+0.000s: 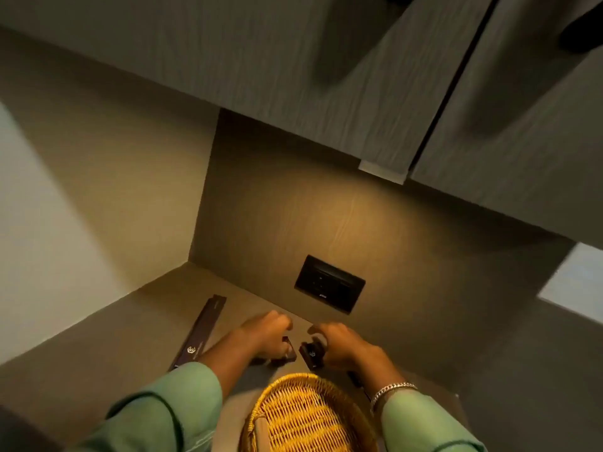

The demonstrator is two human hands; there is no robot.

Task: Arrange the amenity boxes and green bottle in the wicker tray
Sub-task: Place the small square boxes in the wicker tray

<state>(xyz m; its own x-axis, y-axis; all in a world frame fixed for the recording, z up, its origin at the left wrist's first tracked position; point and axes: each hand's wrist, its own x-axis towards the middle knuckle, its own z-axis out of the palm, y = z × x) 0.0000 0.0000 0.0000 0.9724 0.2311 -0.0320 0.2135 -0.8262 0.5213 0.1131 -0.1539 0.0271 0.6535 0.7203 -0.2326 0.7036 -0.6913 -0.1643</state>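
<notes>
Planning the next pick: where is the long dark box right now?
The long dark box lies flat on the counter, to the left of the left hand and beyond the wicker tray.

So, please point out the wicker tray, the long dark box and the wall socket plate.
wicker tray point(295, 415), head view, on its woven bottom.
long dark box point(199, 332), head view, middle of its top face.
wall socket plate point(329, 283), head view, centre of the plate.

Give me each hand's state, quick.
Left hand: closed on a small dark box.
Right hand: closed on another small dark box.
</notes>
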